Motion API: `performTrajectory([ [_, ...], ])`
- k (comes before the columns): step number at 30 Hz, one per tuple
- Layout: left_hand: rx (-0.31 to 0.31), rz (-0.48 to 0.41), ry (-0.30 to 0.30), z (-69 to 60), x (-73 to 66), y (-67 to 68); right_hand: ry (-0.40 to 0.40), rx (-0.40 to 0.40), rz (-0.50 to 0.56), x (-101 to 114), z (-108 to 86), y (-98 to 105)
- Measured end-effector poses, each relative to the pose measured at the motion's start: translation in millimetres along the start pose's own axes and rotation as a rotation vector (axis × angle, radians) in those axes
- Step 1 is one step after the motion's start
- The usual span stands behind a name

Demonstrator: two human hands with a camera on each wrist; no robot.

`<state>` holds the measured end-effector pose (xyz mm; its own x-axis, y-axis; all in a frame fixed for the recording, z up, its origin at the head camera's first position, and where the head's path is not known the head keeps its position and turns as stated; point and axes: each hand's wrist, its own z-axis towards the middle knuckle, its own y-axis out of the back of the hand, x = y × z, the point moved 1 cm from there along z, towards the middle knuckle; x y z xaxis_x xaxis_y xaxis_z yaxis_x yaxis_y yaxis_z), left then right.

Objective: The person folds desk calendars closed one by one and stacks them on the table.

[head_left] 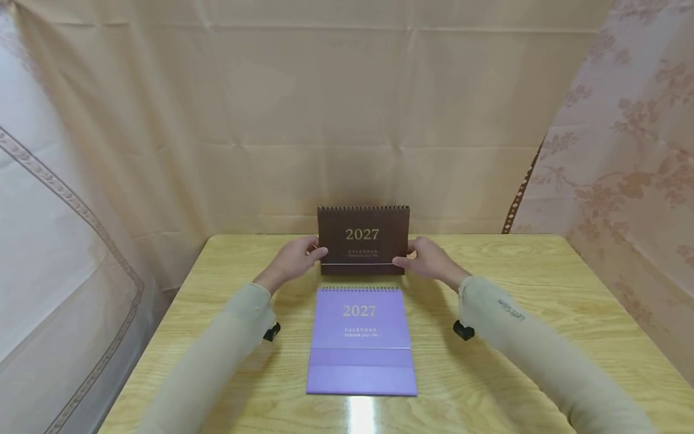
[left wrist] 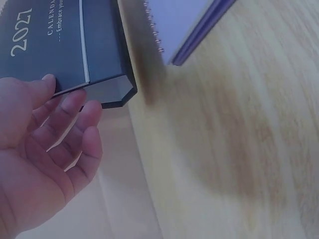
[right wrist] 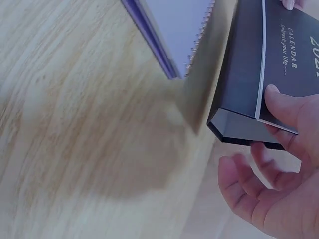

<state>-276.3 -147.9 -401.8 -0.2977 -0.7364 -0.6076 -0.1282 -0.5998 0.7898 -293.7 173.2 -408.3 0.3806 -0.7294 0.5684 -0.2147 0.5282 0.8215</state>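
A dark brown 2027 desk calendar [head_left: 363, 238] with a spiral top stands upright near the table's far edge. My left hand [head_left: 295, 258] grips its left side, thumb on the front cover and fingers at the edge behind. On the opposite side my right hand [head_left: 431, 258] pinches it the same way. Both wrist views show the thumbs on the cover and the calendar's folded base from the side. Nearer to me, a purple 2027 desk calendar [head_left: 360, 328] lies on the table, its spiral edge toward the brown one and touched by neither hand.
The wood-grain table [head_left: 520, 289] reaches back to a beige cloth [head_left: 303, 120] hanging behind it. Patterned fabric [head_left: 640, 157] hangs on the right, and pale fabric [head_left: 49, 241] on the left. Light glints on the table in front of the purple calendar.
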Motion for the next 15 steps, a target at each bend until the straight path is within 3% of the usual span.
performTrajectory([
  [4,0.002,0.008,-0.021,-3.7,-3.6,8.1,0.042,-0.027,-0.007,6.0,-3.7,7.6],
  [9,0.034,0.001,-0.017,-6.5,-5.3,15.1,0.03,-0.021,0.022,11.4,-7.8,14.6],
  [15,0.119,-0.1,-0.028,-12.7,-6.0,23.1,0.049,0.002,0.084,16.5,-15.0,18.3],
])
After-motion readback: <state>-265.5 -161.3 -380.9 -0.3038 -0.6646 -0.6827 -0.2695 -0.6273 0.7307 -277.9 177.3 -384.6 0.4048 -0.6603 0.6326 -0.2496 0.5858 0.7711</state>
